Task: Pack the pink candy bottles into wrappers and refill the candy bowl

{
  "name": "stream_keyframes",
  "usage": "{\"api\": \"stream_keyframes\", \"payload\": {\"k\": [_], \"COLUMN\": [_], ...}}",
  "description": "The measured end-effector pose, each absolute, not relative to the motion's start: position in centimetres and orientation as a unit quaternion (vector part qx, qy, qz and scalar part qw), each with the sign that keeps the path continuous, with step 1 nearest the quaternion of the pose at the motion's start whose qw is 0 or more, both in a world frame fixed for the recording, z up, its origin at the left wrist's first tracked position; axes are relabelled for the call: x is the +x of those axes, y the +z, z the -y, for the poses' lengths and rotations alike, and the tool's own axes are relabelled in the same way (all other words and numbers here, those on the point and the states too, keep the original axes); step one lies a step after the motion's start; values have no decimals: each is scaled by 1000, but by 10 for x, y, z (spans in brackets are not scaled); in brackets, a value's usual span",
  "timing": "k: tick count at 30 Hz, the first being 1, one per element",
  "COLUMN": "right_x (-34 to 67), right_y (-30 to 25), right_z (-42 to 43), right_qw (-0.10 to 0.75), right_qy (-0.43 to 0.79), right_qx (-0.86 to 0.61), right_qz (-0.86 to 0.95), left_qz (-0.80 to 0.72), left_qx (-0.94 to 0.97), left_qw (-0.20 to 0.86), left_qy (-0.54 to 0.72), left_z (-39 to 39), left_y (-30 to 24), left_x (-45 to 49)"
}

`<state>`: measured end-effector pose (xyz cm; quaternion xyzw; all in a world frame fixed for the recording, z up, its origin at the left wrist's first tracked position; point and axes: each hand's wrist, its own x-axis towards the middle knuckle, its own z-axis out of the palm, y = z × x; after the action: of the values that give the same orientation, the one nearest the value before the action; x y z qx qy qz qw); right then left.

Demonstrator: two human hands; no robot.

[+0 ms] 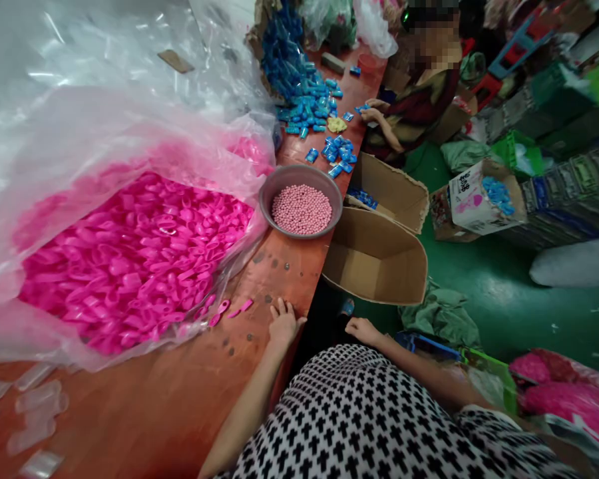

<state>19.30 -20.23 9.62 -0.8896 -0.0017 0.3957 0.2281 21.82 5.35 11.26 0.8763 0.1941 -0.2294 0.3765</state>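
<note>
My left hand (283,324) lies on the brown tabletop (259,286) near its edge, fingers spread and nothing in them. Just left of it are a few loose pink plastic pieces (219,313), shaped like small spoons. They lie beside a large clear plastic bag (74,120) full of the same bright pink pieces (144,259). My right hand (364,330) is off the table, in front of my body, with its fingers curled in; whatever they may hold is hidden. Beyond my left hand stands a grey bowl (264,199) of small pink beads (302,209).
Open cardboard boxes (379,266) stand beside the table edge. Blue wrapped pieces (309,100) are heaped at the far end, where a co-worker's hands (377,112) handle one. Clear plastic tubes (37,406) lie at the near left. Bags and crates line the green floor (494,286).
</note>
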Motion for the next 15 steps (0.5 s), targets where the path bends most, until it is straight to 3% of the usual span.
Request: {"api": "stream_keyframes", "payload": {"k": [4, 8, 11, 15], "right_x": [180, 178, 183, 201], "right_y": [89, 78, 66, 40], "right_z": [224, 260, 296, 354], "right_qw": [226, 262, 292, 332], "right_qy": [422, 417, 415, 407], "right_qx": [-877, -865, -852, -837], "right_qz": [-35, -93, -130, -155], "left_qz": [-253, -337, -390, -403], "left_qx": [759, 545, 458, 482], "left_qw": [564, 764, 798, 778], "left_qy": [-203, -83, -32, -6], "left_z": [-43, -17, 10, 55], "left_y": [134, 152, 156, 174], "left_x": [295, 380, 426, 445]}}
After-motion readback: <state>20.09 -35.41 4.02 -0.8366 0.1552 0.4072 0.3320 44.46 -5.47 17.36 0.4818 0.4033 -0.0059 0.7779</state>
